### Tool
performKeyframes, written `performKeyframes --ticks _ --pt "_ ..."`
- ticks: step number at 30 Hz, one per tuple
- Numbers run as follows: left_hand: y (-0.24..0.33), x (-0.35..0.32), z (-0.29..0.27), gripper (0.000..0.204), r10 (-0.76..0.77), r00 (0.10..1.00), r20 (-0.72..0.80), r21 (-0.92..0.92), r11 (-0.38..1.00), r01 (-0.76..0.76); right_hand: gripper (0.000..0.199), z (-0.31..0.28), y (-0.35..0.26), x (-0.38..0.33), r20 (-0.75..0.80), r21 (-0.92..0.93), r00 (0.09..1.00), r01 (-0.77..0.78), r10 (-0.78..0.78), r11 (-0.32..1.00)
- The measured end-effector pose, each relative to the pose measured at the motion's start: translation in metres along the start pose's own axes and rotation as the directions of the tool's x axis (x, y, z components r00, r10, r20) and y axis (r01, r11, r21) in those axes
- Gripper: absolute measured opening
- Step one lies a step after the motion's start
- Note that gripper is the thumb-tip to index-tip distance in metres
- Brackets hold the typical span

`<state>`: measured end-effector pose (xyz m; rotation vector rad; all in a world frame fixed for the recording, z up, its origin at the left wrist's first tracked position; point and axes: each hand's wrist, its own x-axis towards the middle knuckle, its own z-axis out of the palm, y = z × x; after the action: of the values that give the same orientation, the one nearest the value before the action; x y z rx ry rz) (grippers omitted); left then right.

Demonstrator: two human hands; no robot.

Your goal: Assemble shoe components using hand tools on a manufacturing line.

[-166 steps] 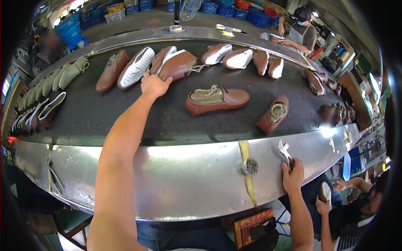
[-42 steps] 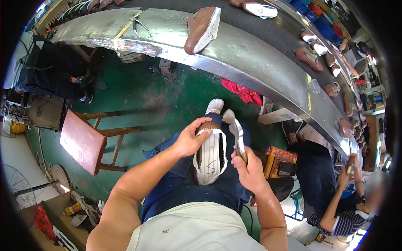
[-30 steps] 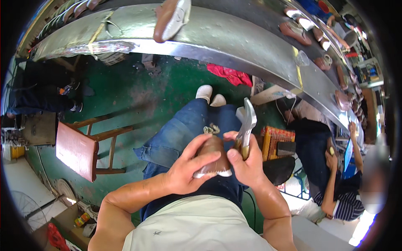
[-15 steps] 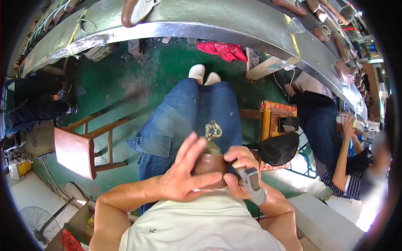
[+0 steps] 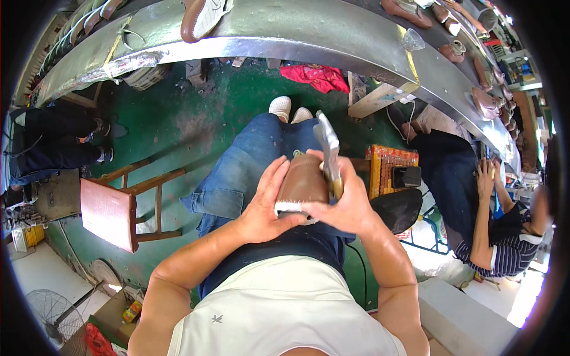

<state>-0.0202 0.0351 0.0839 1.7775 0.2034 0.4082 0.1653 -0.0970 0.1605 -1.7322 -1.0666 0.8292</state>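
Note:
Above my lap I hold a brown leather shoe upper [image 5: 304, 180], tilted, with a pale, stitched-looking edge toward my body. My left hand [image 5: 261, 204] wraps around its left side, thumb under the near edge. My right hand [image 5: 351, 202] grips metal lasting pincers [image 5: 328, 142] along the right side of the upper. Its thumb presses on the near edge of the leather. The pincers' metal end points away from me, beyond my fingers. What fills the inside of the upper is mostly hidden.
A long metal-topped bench [image 5: 285, 50] curves across the far side, bearing a brown-and-white shoe [image 5: 205, 21]. At left stands a wooden stool [image 5: 110, 213]; at right, a patterned seat [image 5: 380, 169] and black bag [image 5: 395, 210]. Another person [image 5: 484, 231] works at far right; someone's legs [image 5: 56, 145] show at left.
The upper has been raised and turned, its pale edge now facing me. My left hand has closed from spread fingers around it. The pincers have swung from pointing toward me to pointing away.

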Motion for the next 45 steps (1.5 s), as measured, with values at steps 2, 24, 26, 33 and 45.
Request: performKeyframes --ticks 2,24,26,33,45 --pt "-0.025 -0.008 0.009 0.096 -0.207 0.978 0.001 -0.168 0.964 0.205 0.078 -0.001 0.003 0.012 -0.080 0.008 0.997 -0.018 0.019 1.000" --pt "-0.029 0.041 -0.011 0.088 -0.555 0.587 0.590 -0.433 0.397 0.810 0.033 0.014 0.103 -0.066 0.044 0.291 0.792 -0.593 0.608 0.751" --pt "-0.029 0.026 -0.006 0.094 -0.536 0.673 0.509 -0.319 0.609 0.726 0.030 0.000 0.094 -0.084 -0.107 0.017 0.846 -0.523 0.522 0.852" --pt "-0.049 -0.011 0.017 0.111 -0.479 0.801 0.359 -0.071 0.842 0.535 0.045 -0.032 0.048 -0.094 0.240 -0.651 0.969 0.122 0.051 0.749" --pt "-0.052 -0.010 0.015 0.118 -0.445 0.799 0.405 0.022 0.878 0.478 0.029 -0.022 0.046 -0.071 0.484 -0.560 0.868 0.208 0.113 0.802"
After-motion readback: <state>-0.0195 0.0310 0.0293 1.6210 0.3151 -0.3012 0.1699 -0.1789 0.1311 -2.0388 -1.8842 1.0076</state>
